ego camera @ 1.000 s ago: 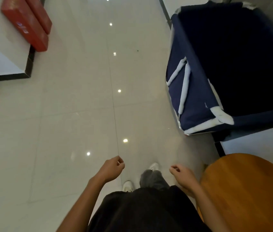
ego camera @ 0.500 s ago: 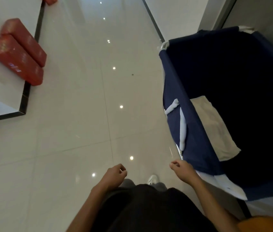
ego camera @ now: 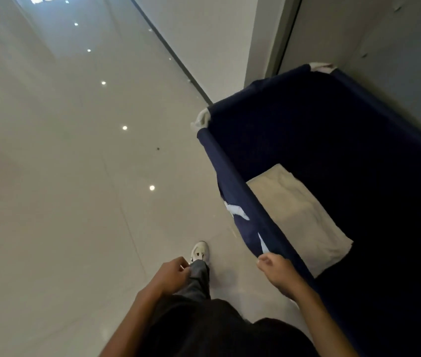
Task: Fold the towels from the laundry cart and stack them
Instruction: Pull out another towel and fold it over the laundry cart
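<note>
A cream towel (ego camera: 295, 215) lies inside the navy laundry cart (ego camera: 232, 173).

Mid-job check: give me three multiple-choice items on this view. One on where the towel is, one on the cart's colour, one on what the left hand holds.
1. Where does the towel lie?
A. on the floor
B. inside the cart
C. on a table

2. What colour is the cart?
A. navy
B. red
C. green

3. What does the left hand hold?
A. the towel
B. a red box
C. nothing

Key:
1 B: the towel lies within the cart's walls.
2 A: the cart's fabric is navy blue.
3 C: the fingers are loosely curled with nothing in them.
</note>
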Motion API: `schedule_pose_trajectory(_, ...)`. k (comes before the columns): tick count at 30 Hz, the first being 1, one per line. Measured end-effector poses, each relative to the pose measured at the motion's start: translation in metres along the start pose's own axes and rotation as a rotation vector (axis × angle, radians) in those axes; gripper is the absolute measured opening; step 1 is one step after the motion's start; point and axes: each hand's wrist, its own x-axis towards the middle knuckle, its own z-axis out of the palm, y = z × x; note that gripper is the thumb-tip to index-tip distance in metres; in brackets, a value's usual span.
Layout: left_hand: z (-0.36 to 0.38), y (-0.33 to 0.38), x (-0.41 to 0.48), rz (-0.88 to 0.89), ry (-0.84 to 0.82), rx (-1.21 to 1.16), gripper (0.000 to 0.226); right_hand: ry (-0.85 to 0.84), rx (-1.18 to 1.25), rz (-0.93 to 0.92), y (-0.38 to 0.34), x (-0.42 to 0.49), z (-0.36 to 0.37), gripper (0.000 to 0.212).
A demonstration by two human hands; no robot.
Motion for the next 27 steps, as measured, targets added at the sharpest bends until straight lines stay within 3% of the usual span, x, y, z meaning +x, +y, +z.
schedule_pose_trajectory(8, -0.112, 0.099, 0.096, 0.218, -0.073, 0.227, 0.025, 0.179, 0.247, 0.097, -0.062, 0.031, -0.048, 0.014)
schedule_pose_trajectory(16, -0.132, 0.228, 0.136, 0.541, -0.214, 0.414, 0.02, 0.317, 0.432, 0.254, -0.038, 0.04, -0.08, 0.026)
schedule_pose_trajectory(22, -0.101, 0.297, 0.157, 0.57, -0.31, 0.576, 0.024, 0.377, 0.47, 0.326, 0.008, 0.043, -0.107, 0.028)
schedule_pose_trajectory(27, -0.068, 0.333, 0.18, 0.439, -0.357, 0.637, 0.027, 0.372, 0.552, 0.378, 0.055, 0.056, -0.129, 0.026)
